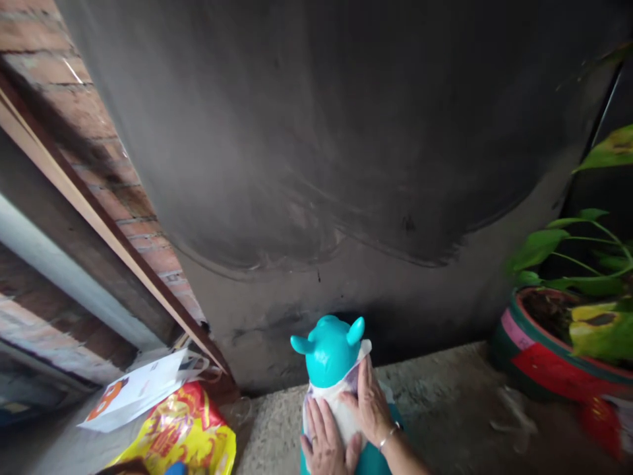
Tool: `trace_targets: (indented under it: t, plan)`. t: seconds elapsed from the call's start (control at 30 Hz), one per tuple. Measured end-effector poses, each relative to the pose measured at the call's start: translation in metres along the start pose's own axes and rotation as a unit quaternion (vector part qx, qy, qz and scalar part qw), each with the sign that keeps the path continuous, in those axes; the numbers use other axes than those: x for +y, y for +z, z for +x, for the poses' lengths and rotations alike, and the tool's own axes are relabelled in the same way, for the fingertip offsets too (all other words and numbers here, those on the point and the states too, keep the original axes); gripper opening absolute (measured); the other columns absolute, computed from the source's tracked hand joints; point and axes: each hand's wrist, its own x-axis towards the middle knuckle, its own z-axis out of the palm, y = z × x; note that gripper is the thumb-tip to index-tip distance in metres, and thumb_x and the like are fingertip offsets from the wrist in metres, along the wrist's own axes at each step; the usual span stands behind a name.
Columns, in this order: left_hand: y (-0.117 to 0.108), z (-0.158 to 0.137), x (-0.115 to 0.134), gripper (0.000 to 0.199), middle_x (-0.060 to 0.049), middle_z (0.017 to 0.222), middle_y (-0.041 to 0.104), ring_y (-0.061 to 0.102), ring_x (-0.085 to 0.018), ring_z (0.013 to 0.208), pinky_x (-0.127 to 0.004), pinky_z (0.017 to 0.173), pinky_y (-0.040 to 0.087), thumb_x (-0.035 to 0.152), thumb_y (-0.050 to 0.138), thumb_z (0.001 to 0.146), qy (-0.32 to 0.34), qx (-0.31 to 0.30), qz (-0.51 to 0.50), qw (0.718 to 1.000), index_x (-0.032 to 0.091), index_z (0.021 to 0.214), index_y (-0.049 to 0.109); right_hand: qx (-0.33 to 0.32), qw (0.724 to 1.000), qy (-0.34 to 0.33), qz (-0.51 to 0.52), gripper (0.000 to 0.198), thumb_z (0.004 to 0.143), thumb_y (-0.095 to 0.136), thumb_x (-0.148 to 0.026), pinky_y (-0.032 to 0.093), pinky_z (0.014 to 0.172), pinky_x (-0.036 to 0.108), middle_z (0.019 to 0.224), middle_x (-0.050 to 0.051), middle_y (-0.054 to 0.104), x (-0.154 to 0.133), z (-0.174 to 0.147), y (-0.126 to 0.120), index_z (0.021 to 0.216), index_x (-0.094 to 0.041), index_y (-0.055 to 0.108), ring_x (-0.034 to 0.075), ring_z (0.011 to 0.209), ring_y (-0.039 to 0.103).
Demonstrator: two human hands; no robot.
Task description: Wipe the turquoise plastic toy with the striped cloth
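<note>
A teal plastic figure (330, 348) with two small horns stands at the bottom centre on a rough concrete ledge (435, 389). A white cloth or plastic sheet (341, 402) is wrapped around its body. My left hand (324, 441) lies flat on the sheet at the figure's front. My right hand (370, 406), with a thin bracelet at the wrist, presses the sheet against the figure's right side. Both hands have their fingers stretched out over the wrap.
A dark soot-stained wall (346, 165) rises right behind the figure. A red and green plant pot (539, 359) with green leaves stands at right. A yellow printed bag (182, 432) and a white paper (136, 389) lie at lower left, under a brick wall (74, 86).
</note>
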Motion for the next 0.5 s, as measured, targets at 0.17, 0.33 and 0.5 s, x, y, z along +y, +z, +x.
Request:
trace_targets:
  t: [0.17, 0.33, 0.5]
  plan:
    - [-0.020, 0.000, 0.000, 0.072, -0.018, 0.158, 0.017, 0.021, -0.035, 0.146, -0.059, 0.104, 0.041, 0.043, 0.040, 0.087, -0.021, -0.105, -0.025, 0.994, 0.007, 0.146, 0.017, -0.082, 0.990, 0.102, -0.051, 0.072, 0.093, 0.037, -0.048, 0.030, 0.117, 0.049, 0.156, 0.016, 0.021, -0.002, -0.022, -0.009, 0.148, -0.005, 0.019, 0.029, 0.144, 0.023]
    - [-0.049, -0.039, -0.002, 0.073, -0.014, 0.157, 0.018, 0.021, -0.032, 0.146, -0.053, 0.101, 0.046, 0.048, 0.049, 0.083, 0.000, -0.141, -0.019, 0.990, 0.019, 0.145, 0.024, -0.097, 0.979, 0.158, -0.081, 0.070, 0.091, 0.037, -0.051, 0.034, 0.111, 0.059, 0.155, 0.017, 0.022, -0.006, -0.078, -0.023, 0.144, -0.005, 0.032, 0.037, 0.142, 0.024]
    - [-0.070, -0.106, -0.015, 0.077, -0.017, 0.154, 0.021, 0.024, -0.034, 0.144, -0.055, 0.098, 0.047, 0.058, 0.048, 0.080, 0.038, -0.181, -0.038, 0.982, 0.020, 0.143, 0.027, -0.070, 0.976, 0.155, -0.136, 0.071, 0.091, 0.035, -0.054, 0.039, 0.108, 0.055, 0.154, 0.017, 0.023, 0.001, -0.166, -0.010, 0.142, -0.005, 0.037, 0.035, 0.141, 0.030]
